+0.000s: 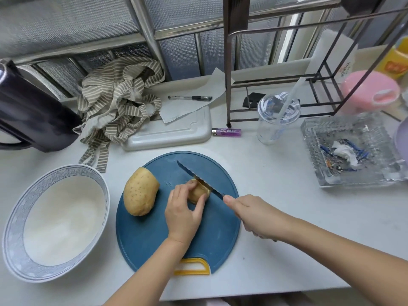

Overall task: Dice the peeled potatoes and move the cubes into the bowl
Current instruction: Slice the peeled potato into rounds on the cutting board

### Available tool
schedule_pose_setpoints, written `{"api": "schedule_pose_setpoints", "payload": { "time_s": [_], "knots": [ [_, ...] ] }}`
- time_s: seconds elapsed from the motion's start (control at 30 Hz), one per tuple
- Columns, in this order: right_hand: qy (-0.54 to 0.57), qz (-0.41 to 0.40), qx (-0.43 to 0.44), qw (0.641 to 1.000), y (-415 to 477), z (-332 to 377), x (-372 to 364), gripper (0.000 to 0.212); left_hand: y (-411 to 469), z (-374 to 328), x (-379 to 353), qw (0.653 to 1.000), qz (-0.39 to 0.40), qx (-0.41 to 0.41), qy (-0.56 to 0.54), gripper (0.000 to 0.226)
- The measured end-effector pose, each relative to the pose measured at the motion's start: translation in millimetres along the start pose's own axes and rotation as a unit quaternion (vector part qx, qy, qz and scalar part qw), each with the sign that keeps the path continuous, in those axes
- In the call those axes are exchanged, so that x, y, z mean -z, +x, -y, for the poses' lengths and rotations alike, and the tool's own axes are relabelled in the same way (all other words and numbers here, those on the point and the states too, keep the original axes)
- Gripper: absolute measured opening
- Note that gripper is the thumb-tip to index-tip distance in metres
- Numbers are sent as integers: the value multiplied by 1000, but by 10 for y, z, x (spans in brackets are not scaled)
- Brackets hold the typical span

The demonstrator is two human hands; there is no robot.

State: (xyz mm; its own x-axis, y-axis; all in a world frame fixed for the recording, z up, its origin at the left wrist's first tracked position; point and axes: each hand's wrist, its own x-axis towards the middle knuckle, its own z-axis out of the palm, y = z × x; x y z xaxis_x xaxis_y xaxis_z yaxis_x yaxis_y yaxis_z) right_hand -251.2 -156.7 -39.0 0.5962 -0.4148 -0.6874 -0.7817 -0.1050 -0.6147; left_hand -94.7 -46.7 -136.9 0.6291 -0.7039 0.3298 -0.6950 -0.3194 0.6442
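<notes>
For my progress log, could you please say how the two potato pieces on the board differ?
The left potato piece is much bigger than the right potato piece. The left one lies free; the right one is held by the left hand. The knife, in the right hand, cuts into the right piece only. Both sit on the cutting board with tan skin.

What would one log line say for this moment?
step: slicing | left hand: holds potato piece | right hand: grips knife | cutting board: bigger potato waiting | bowl: no cubes
</notes>
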Motion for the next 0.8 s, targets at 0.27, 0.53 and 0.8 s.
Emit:
{"api": "schedule_pose_setpoints", "payload": {
  "time_s": [0.27,0.53,0.8],
  "knots": [
    [-44,13,8,999,96,60,14,47,-3,44,-16,1000,4,4,4,30],
    [7,-11,37,999,343,-140,-147,50,-9,59,-36,1000,7,-2,3,30],
    [144,-7,25,989,372,-206,-215,48,-13,53,-32,1000,5,6,12,32]
  ]
}}
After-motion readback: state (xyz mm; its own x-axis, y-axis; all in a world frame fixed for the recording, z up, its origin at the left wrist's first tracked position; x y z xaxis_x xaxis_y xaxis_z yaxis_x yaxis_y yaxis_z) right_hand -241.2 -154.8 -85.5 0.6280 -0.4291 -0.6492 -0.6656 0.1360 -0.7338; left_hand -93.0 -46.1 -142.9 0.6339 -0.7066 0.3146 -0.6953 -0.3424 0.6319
